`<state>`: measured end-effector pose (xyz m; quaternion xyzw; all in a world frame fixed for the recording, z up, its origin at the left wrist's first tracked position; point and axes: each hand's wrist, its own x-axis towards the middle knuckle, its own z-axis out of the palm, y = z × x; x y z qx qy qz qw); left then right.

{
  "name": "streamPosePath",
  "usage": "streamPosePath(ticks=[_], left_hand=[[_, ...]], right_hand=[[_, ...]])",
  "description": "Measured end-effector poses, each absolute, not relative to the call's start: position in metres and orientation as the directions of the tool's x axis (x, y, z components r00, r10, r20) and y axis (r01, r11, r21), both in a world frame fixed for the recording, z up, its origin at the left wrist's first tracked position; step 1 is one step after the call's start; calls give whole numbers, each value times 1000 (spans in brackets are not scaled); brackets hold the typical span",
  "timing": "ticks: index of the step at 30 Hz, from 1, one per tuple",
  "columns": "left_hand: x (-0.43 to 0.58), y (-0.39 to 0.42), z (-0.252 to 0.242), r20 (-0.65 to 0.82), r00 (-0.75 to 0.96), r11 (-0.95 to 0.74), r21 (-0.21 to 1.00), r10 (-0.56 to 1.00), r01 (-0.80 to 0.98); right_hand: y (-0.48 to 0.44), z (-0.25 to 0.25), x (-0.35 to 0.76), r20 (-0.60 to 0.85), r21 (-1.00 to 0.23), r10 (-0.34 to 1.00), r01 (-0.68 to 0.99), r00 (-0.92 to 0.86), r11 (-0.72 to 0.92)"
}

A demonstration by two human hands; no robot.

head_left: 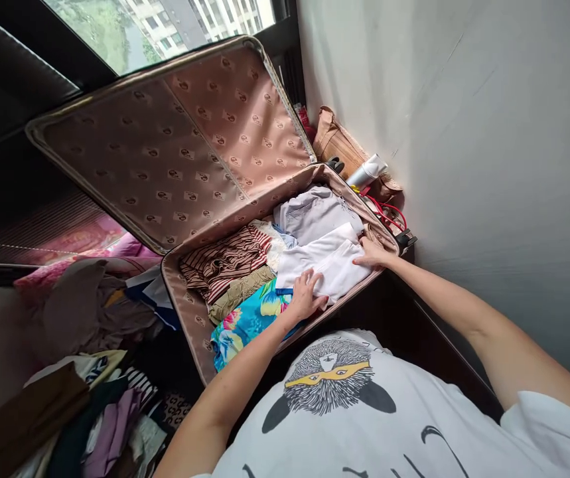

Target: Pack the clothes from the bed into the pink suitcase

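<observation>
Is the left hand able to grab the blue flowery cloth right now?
Probably yes: the left hand, on the white cloth, is close to the blue flowery cloth, and much of it lies uncovered.

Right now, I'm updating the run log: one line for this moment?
left hand: on white garment; right hand: at its edge; suitcase: open; blue floral garment: inside, beside left hand

Daylight enters through a dark-framed window (pixel 135 40) at the upper left, overlooking a pale multi-storey building (pixel 210 20) and green trees (pixel 88 30). A plain grey-white wall (pixel 503 166), marked by faint scratches (pixel 454 50), fills the right side, brightest near the window. Along its foot runs a dark surface (pixel 438 342), possibly low furniture, though shadow obscures it.
</observation>
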<state>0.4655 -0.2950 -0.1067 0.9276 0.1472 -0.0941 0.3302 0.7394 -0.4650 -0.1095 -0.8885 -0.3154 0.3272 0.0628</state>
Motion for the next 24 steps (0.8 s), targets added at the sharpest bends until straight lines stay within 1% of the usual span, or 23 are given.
streamPosePath(ticks=[2, 5, 6, 7, 9, 10, 11, 12, 14, 16, 19, 20, 22, 24], left_hand=[[467, -299, -111, -266, 935, -711, 609, 235, 351], [466, -302, -114, -230, 959, -712, 645, 166, 277], [465, -302, -114, -211, 960, -713, 644, 183, 277], [465, -302, -114, -195, 949, -713, 626, 250, 316], [464, -296, -113, -173, 849, -673, 540, 500, 506], [464, -290, -113, -168, 756, -614, 487, 633, 622], [464, -284, -113, -174, 658, -538, 445, 733, 716], [463, -276, -114, -197, 583, -467, 426, 788, 775], [462, -262, -114, -289, 528, -371, 455, 799, 810], [462, -251, -115, -383, 506, -266, 528, 773, 806], [463, -245, -116, -496, 383, -8, 603, 779, 798], [463, -246, -116, -524, 353, 59, 616, 775, 785], [464, -249, -116, -554, 340, 127, 639, 760, 759], [464, -251, -115, -558, 345, 150, 659, 755, 737]], right_hand=[[-465, -109, 738, -530, -306, 608, 534, 592, -788], [-467, -106, 737, -525, -309, 634, 567, 568, -764], [-467, -105, 737, -532, -314, 642, 575, 552, -755], [-467, -105, 738, -543, -319, 646, 580, 537, -750], [-466, -104, 740, -563, -322, 647, 585, 514, -744], [-465, -104, 741, -568, -323, 649, 588, 507, -742], [-464, -104, 742, -570, -322, 651, 592, 501, -738], [-463, -104, 742, -570, -321, 653, 597, 498, -735], [-462, -104, 742, -571, -310, 654, 608, 496, -731], [-462, -103, 739, -571, -286, 647, 615, 506, -734], [-463, -97, 731, -556, -243, 633, 623, 538, -743], [-463, -94, 727, -523, -220, 645, 643, 557, -734], [-461, -87, 718, -403, -165, 720, 729, 565, -665], [-455, -81, 710, -293, -144, 835, 842, 466, -520]])
